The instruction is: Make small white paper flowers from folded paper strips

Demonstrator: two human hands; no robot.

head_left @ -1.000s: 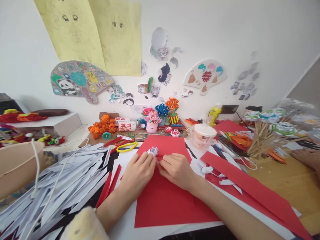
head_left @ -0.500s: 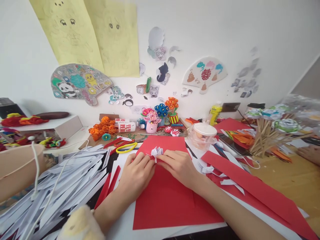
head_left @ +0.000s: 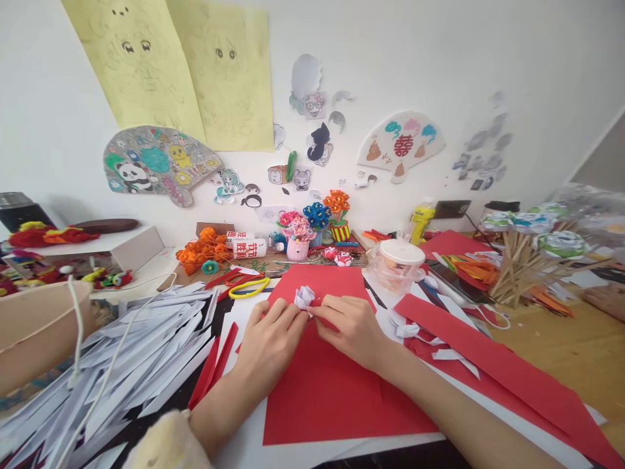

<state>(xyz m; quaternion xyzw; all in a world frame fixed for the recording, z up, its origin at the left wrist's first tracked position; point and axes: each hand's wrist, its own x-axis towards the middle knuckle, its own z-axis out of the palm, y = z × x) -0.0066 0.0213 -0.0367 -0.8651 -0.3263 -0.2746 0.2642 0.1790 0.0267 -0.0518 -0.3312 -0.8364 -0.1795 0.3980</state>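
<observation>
A small white paper flower point(head_left: 304, 298) stands between my two hands, its folded petals pointing up and away from me. My left hand point(head_left: 273, 335) is closed, with thumb and fingers pinching the flower's base. From the other side, the fingertips of my right hand point(head_left: 349, 329) are pinched together at the same base. My fingers hide the lower end of the flower. Beneath both hands lies a large red paper sheet point(head_left: 322, 404) on white paper.
Left lies a heap of white paper strips point(head_left: 146, 345) beside a beige container point(head_left: 41, 332). Yellow-handled scissors point(head_left: 249, 288) rest behind my left hand. A lidded plastic cup point(head_left: 398, 264) and paper flowers on sticks point(head_left: 517, 273) stand to the right. Another person's hand point(head_left: 605, 299) shows at the right edge.
The flower has turned a little between my fingers, so its petals show from another side. My right fingertips have shifted slightly to the right.
</observation>
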